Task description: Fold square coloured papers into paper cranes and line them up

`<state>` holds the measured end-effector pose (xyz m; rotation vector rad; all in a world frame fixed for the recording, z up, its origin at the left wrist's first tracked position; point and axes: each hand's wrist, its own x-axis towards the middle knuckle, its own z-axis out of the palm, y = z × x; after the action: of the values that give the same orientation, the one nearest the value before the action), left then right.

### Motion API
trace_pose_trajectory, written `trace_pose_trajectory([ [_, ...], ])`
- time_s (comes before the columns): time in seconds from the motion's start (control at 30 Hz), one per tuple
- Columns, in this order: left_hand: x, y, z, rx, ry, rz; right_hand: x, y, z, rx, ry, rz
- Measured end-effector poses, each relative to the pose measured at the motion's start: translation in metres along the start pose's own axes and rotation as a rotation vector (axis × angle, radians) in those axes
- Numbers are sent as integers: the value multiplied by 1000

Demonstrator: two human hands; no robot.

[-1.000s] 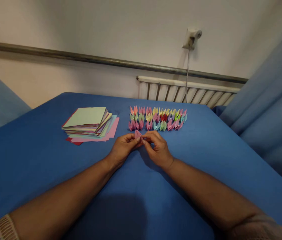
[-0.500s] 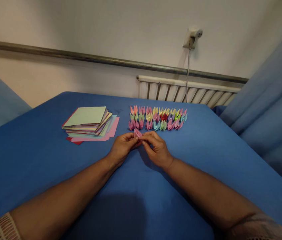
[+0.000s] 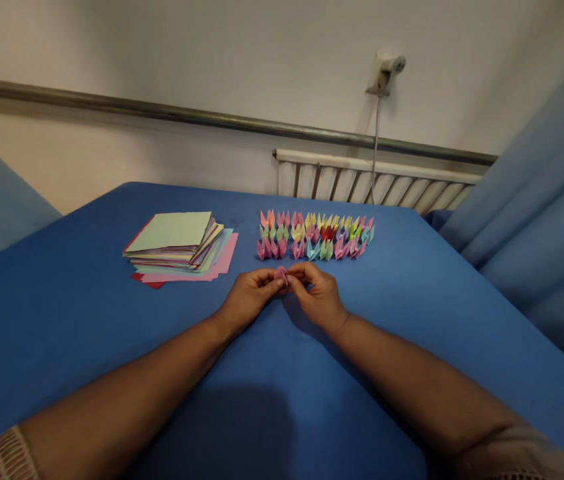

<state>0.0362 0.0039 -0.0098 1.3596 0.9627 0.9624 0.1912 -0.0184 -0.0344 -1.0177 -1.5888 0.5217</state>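
My left hand (image 3: 249, 299) and my right hand (image 3: 318, 293) meet at the middle of the blue table (image 3: 62, 320), fingertips pinched together on a small folded pink paper piece (image 3: 281, 274). Most of the piece is hidden by my fingers. Just beyond my hands stand rows of several small folded paper pieces (image 3: 315, 236) in pink, yellow, green, blue and red. A stack of coloured square paper sheets (image 3: 179, 248) lies to the left of those rows, with a pale green sheet on top.
A metal rail (image 3: 162, 114) runs along the white wall behind the table. A radiator-like rack (image 3: 372, 183) sits at the back right, with a wall socket and cord (image 3: 382, 77) above it. Blue fabric (image 3: 537, 200) hangs on the right.
The pink piece stood up between my fingertips; now it is folded smaller and mostly covered. My fingers have closed tighter together over it. The arms have hardly shifted.
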Motion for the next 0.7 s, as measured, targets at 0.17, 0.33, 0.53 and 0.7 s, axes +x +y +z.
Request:
trace_pose_trajectory([
  [0.17,-1,1,1,-24,-1,-15,2,-9,-5,-158,38,-122],
  [0.33,-1,0,2,-66,-2,-37,3,-11,-5,-172,26,-181],
  [0.53,-1,2,3,-52,-35,-21,2,-10,-4,-156,17,-174],
  [0.7,-1,-1,1,-18,-35,-7,3,-9,-3,-129,13,-153],
])
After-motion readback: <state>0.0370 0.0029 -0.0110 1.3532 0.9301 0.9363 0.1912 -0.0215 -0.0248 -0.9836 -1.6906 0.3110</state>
